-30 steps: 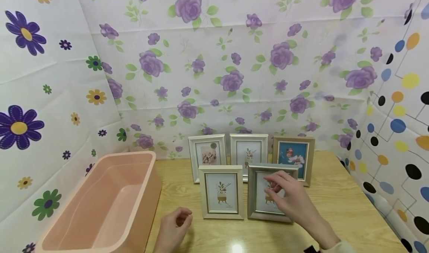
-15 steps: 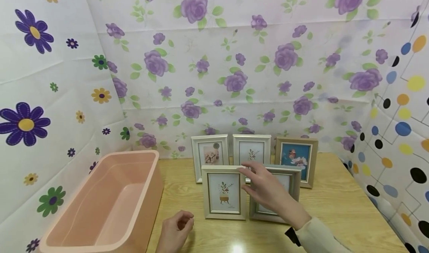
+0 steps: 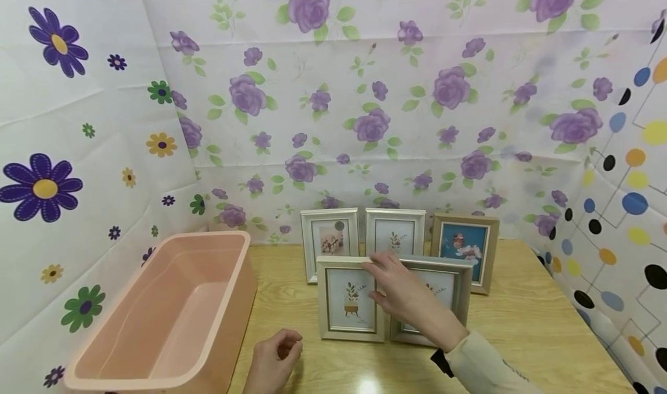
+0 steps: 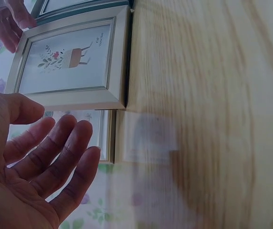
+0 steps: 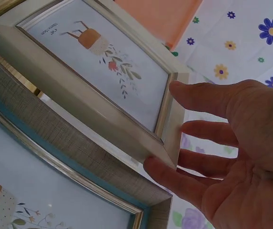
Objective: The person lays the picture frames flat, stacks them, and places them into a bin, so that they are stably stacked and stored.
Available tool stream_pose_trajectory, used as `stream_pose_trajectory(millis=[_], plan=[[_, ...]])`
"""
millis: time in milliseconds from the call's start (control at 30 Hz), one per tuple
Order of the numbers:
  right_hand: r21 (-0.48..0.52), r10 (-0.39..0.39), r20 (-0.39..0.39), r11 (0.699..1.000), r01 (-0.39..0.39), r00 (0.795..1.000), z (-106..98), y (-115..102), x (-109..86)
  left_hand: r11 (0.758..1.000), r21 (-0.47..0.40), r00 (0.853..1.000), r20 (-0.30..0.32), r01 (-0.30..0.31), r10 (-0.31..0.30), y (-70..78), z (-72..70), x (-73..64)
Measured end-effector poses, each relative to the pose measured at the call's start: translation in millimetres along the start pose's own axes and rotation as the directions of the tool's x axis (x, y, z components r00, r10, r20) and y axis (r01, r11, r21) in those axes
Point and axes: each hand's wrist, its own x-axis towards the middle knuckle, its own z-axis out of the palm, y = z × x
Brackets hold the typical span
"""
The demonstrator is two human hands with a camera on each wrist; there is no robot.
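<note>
My right hand (image 3: 409,298) holds the upper right corner of a cream picture frame (image 3: 346,298), printed with a potted plant. In the right wrist view, the thumb of the right hand (image 5: 241,138) lies on the front of the cream frame (image 5: 122,62), with fingers at its edge and behind it. A silver-grey picture frame (image 3: 438,281) stands just to the right, partly covered by that hand. Down by the table, my left hand (image 3: 273,359) has loosely curled fingers and holds nothing. The left wrist view puts this left hand (image 4: 41,167) near the cream frame, apart from it.
Behind stand a white frame with a flower photo (image 3: 329,226), another white frame (image 3: 395,226) and a tan frame with a blue picture (image 3: 464,249). A pink plastic bin (image 3: 229,307) is at the left of the wooden table (image 3: 531,324). Patterned cloths (image 3: 333,92) surround it.
My right hand has moved left, from in front of the silver-grey frame to the cream frame's corner, and now grips it. The left hand stays in place. The view has shifted slightly.
</note>
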Motion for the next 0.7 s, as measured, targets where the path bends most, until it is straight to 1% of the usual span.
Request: stream_pose_trajectory(millis=[133,467,600,700], plan=[[-0.004,0.011,0.023,1.0,-0.01,1.0,3.0,0.2,1.1,1.0,-0.001,1.0,0.002,-0.004,0.004,-1.2,-0.2,0.1],[0.005,0.029,0.03,1.0,-0.029,0.999,6.4,-0.2,5.4,1.0,0.015,1.0,-0.017,-0.02,0.021,-1.6,1.1,0.3],[0.031,0.035,0.041,0.999,-0.036,0.999,6.4,-1.8,6.1,1.0,0.014,1.0,-0.013,-0.025,0.025,-1.0,1.3,0.4],[0.062,0.03,0.053,0.998,-0.033,0.998,7.3,-2.0,5.6,1.0,0.019,1.0,-0.021,-0.011,0.011,-1.0,1.6,0.0]])
